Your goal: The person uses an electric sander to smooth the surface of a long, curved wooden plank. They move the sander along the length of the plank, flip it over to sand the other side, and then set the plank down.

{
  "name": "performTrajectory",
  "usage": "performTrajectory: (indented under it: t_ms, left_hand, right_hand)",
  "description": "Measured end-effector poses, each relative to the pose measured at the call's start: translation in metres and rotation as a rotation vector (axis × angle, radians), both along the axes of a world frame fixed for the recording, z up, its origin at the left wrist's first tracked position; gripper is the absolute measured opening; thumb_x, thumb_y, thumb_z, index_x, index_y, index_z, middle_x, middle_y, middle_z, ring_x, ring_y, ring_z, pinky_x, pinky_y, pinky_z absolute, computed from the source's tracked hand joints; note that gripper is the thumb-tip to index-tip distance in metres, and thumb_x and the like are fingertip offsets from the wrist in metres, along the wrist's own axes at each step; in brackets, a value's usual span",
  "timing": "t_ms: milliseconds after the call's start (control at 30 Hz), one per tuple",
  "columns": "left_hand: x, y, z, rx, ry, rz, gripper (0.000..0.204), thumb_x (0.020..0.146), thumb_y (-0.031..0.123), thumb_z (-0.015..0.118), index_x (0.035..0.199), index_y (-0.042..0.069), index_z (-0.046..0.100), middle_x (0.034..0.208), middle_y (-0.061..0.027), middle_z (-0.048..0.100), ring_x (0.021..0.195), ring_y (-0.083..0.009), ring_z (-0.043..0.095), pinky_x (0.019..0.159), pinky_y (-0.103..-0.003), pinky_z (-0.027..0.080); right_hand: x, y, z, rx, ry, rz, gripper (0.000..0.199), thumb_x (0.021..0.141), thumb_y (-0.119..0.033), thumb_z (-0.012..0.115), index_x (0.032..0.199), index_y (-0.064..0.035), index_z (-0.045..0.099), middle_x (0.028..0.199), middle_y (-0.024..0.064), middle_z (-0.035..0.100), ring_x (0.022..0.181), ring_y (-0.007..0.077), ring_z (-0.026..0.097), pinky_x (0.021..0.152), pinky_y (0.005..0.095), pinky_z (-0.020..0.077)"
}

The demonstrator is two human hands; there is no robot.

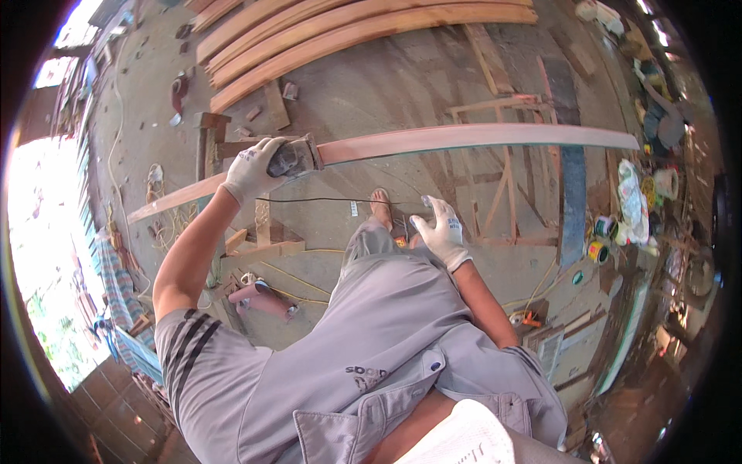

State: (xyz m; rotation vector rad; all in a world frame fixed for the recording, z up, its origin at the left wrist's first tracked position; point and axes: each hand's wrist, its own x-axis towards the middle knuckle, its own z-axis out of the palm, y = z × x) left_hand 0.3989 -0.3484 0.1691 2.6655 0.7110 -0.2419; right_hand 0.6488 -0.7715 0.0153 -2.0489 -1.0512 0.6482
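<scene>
Closest to my lens is a white cloth cap brim [464, 437] at the bottom edge, and above it the grey trousers [363, 332] of a raised knee filling the lower middle of the head view. A bare foot [380, 207] shows past the knee, set on the concrete floor [402, 85].

My left hand [251, 168], in a white work glove, is wrapped around a small dark power sander [292, 158], fingers curled over its top. The sander sits on the upper face of a long reddish plank [464, 139] (it runs nearly the whole width of the view, bending with the lens), toward the plank's left half. A thin black cord [332, 200] trails from the tool to the right, below the plank.

My right hand [442, 230], gloved the same, hangs free beside the knee with fingers loosely spread, holding nothing; it is well below the plank and not touching it.

The plank rests across a rough wooden trestle frame [506, 166] on the right and a wooden post [209, 139] on the left. Farther off, a stack of similar planks [325, 35] lies on the floor near the top edge. At the right side of the floor I see small paint tins [599, 240] and a white bag [630, 197], and a pink-handled tool [267, 300] lies low left of the knee.
</scene>
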Motion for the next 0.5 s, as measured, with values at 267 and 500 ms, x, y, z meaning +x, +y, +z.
performTrajectory:
  t_ms: [267,500]
  left_hand:
    - [0.167,-0.086,-0.013,-0.022,-0.21,-0.169,0.067,0.085,0.029,0.09,0.145,0.012,0.065,0.132,-0.0149,0.075,0.117,-0.0392,0.076,0.097,-0.048,0.063]
    - [0.337,-0.17,-0.03,-0.19,-0.315,-0.194,0.058,0.09,0.038,0.083,0.137,0.011,0.063,0.126,-0.0191,0.075,0.111,-0.0392,0.077,0.094,-0.049,0.063]
  right_hand:
    - [0.082,0.028,0.07,0.134,-0.128,-0.039,0.068,0.092,-0.025,0.092,0.148,0.0011,0.065,0.138,0.0199,0.073,0.131,0.0405,0.068,0.114,0.0493,0.0536]
    - [0.22,0.04,0.109,0.025,-0.381,0.16,0.111,0.081,-0.03,0.098,0.171,0.0002,0.042,0.159,0.0268,0.06,0.145,0.0465,0.059,0.124,0.0539,0.0474]
